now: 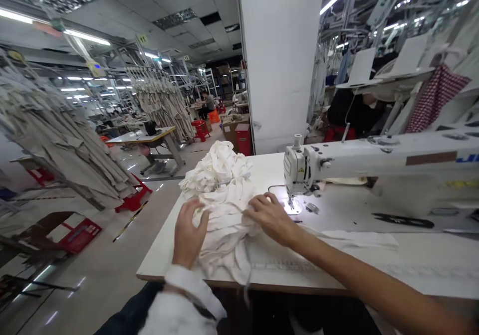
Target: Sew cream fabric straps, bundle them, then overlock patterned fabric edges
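You're handling the white cloth (224,228) with both hands; judging by the pose, you're at the arranging or separating step, not feeding the machine (299,168). The cloth is lying in loose, overlapping folds on the table (160,248), left of the needle, with a rumpled bundle (215,170) sitting just behind it. Your left hand (188,238) is working the left side, thumb and fingers spreading apart over the folds; I'm not seeing a clear pinch. Your right hand (271,218) is reaching in from the right, fingers curling down onto the cloth's upper right edge; can't tell whether they're pinching a layer or just pressing. A thin end (246,292) is hanging past the table's front edge, so it's risking a snag if you're dragging the folds. A pale strip (359,239) is lying right of your right hand, near the front of the machine bed, and black snips (404,220) are resting farther right. As I'm judging it, any next move is calling for one layer clearly pinched, the other hand steadying the rest, and your right knuckles staying clear of the needle.
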Action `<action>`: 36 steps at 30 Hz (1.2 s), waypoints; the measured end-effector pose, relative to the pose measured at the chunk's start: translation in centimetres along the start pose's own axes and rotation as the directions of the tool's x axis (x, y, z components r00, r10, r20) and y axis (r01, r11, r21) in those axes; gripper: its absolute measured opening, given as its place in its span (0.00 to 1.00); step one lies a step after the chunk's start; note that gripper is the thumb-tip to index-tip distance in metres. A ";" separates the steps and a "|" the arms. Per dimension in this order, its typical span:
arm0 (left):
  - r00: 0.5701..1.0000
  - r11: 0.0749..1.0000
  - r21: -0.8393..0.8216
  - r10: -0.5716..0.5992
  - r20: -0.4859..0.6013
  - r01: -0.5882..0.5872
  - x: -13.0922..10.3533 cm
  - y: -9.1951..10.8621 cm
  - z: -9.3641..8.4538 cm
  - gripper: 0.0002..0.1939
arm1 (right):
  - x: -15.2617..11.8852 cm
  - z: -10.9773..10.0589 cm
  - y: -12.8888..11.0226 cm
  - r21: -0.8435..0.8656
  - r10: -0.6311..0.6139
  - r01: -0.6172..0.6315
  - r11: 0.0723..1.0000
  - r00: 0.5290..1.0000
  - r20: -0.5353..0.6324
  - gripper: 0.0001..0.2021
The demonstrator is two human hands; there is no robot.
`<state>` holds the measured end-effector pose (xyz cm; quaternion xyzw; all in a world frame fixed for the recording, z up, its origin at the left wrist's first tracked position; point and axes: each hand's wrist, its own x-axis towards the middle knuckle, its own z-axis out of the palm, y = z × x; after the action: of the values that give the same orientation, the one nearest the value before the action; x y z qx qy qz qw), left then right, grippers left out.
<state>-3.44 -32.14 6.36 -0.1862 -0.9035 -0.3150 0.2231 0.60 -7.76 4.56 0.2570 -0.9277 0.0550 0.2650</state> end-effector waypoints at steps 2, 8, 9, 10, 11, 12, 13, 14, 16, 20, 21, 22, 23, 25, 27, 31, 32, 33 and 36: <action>0.987 1.000 -0.018 -0.008 0.162 0.012 2.0 -1.1 0.2 0.18 | 0.3 -0.4 0.9 -0.042 0.092 -0.095 0.995 0.995 -0.048 0.20; 0.962 0.997 0.026 -0.078 0.263 0.074 -0.2 2.5 5.8 0.25 | -3.1 1.6 -3.2 0.004 0.390 -0.394 0.919 0.907 -0.161 0.23; 0.962 0.996 0.037 -0.093 0.259 0.086 -0.8 3.4 6.7 0.25 | -3.5 2.1 -3.5 0.019 0.393 -0.396 0.918 0.906 -0.158 0.22; 0.961 0.994 0.044 -0.105 0.257 0.097 -1.3 4.2 7.3 0.25 | -3.7 2.4 -3.4 0.026 0.387 -0.388 0.921 0.910 -0.149 0.20; 0.959 0.993 0.045 -0.113 0.259 0.105 -1.6 4.7 7.7 0.25 | -3.8 2.5 -2.9 0.027 0.371 -0.371 0.928 0.919 -0.131 0.19; 0.957 0.993 0.041 -0.118 0.267 0.111 -1.6 5.0 7.8 0.25 | -3.9 2.4 -2.1 0.027 0.347 -0.346 0.938 0.931 -0.113 0.18; 0.954 0.993 0.032 -0.122 0.275 0.118 -1.5 5.0 7.8 0.24 | -3.9 2.2 -1.1 0.033 0.311 -0.309 0.950 0.946 -0.090 0.18; 0.952 0.992 0.024 -0.129 0.278 0.127 -1.3 4.9 7.5 0.24 | -4.1 1.8 -0.1 0.041 0.274 -0.272 0.961 0.959 -0.072 0.18; 0.954 0.988 0.020 -0.153 0.256 0.154 -0.9 4.5 6.6 0.24 | -4.7 0.6 1.1 0.061 0.235 -0.230 0.971 0.969 -0.077 0.17; 0.972 0.977 0.061 -0.212 0.103 0.207 -0.7 4.8 3.8 0.22 | -6.6 -2.4 -2.7 0.191 0.350 -0.309 0.932 0.904 -0.246 0.16; 0.973 0.974 0.069 -0.220 0.063 0.216 -0.6 5.3 3.2 0.20 | -6.8 -3.0 -4.7 0.283 0.391 -0.317 0.905 0.882 -0.263 0.17; 0.974 0.972 0.075 -0.226 0.027 0.224 -0.6 5.9 2.6 0.19 | -6.9 -3.3 -6.8 0.418 0.412 -0.291 0.860 0.881 -0.235 0.20; 0.973 0.970 0.079 -0.230 -0.006 0.230 -0.5 6.6 2.1 0.17 | -6.9 -3.4 -9.0 0.581 0.419 -0.260 0.771 0.894 -0.156 0.27; 0.972 0.968 0.092 -0.229 -0.059 0.234 -0.2 8.0 1.3 0.14 | -6.5 -3.0 -12.8 0.852 0.365 -0.245 0.462 0.929 0.069 0.47; 0.971 0.969 0.105 -0.212 -0.112 0.224 -0.1 8.9 0.6 0.11 | -6.0 -1.9 -16.0 0.965 0.243 -0.240 0.105 0.947 0.209 0.57; 0.940 0.962 0.156 -0.171 -0.296 0.225 -0.9 8.0 -0.8 0.07 | -6.9 -1.0 -21.2 0.940 0.067 -0.274 -0.202 0.954 0.293 0.60; 0.925 0.953 0.178 -0.176 -0.336 0.245 -1.3 7.2 -1.0 0.07 | -7.6 -1.3 -22.4 0.933 0.067 -0.288 -0.214 0.949 0.308 0.62; 0.912 0.940 0.200 -0.189 -0.365 0.275 -1.7 6.4 -1.1 0.07 | -8.4 -1.7 -23.5 0.925 0.073 -0.304 -0.229 0.942 0.327 0.64; 0.875 0.908 0.213 -0.251 -0.415 0.361 -3.4 3.9 -1.2 0.08 | -10.8 -2.8 -26.5 0.852 0.015 -0.400 -0.339 0.903 0.430 0.61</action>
<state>1.54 -30.76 7.32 0.0588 -0.8970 -0.2434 0.3642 23.18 -25.10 0.46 0.1913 -0.5570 0.7883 -0.1780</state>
